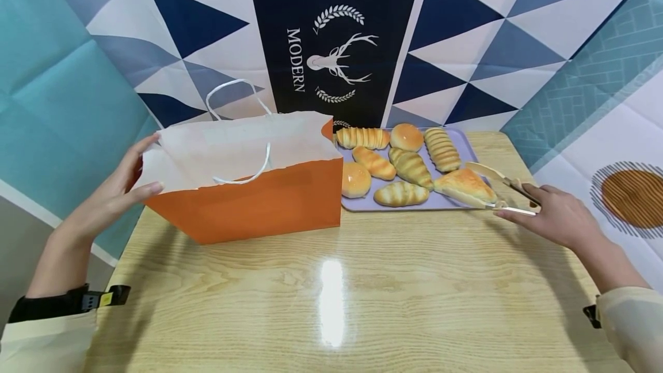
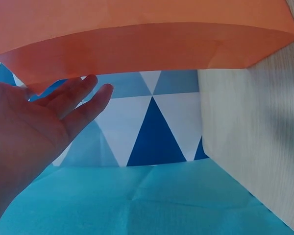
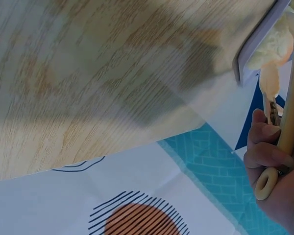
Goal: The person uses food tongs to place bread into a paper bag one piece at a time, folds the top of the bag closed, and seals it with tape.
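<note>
At the left, an orange paper bag (image 1: pixel 259 203) with a white inside and white cord handles stands with its mouth up. My left hand (image 1: pixel 126 171) holds its left end, thumb at the front rim and fingers toward the back corner. In the left wrist view the lower fingers (image 2: pixel 88 105) reach along the bag's side (image 2: pixel 137 51). My right hand (image 1: pixel 561 217) grips a pair of tongs (image 1: pixel 518 190), whose ring end shows in the right wrist view. The tongs' tips lie on either side of a triangular piece of bread (image 1: pixel 466 184) at the tray's right end.
A light purple tray (image 1: pixel 466 141) holds several breads, among them round buns (image 1: pixel 406 137), striped rolls (image 1: pixel 442 149) and a croissant-like roll (image 1: pixel 411 167). Its left end meets the bag's right edge in the head view. Patterned cloth walls (image 1: pixel 331 27) enclose the wooden table (image 1: pixel 414 292).
</note>
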### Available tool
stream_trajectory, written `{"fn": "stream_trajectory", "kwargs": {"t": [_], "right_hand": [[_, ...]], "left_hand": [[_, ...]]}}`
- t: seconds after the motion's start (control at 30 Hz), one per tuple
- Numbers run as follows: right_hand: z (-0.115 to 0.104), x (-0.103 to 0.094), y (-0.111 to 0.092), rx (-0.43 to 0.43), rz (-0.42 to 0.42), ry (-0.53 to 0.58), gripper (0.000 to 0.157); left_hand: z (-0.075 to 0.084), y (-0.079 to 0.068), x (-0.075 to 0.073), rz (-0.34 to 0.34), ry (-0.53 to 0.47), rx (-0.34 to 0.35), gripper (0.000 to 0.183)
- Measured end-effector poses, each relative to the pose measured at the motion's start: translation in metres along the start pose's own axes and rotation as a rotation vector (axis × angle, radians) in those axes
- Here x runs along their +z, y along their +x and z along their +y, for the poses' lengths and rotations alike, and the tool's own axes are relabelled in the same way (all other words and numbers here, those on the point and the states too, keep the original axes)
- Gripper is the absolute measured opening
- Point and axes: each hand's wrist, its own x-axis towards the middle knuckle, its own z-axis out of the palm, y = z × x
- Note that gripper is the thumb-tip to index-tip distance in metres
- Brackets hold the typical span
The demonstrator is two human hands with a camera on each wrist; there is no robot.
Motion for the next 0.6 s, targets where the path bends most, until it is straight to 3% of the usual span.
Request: {"fn": "stream_trajectory", "kwargs": {"t": [0.6], "right_hand": [[0.0015,0.0035,0.0035,-0.014,-0.044,-0.011,0.106]], "left_hand": [[0.0015,0.0007,-0.0006,-0.014,-0.002,-0.005,0.082]]}}
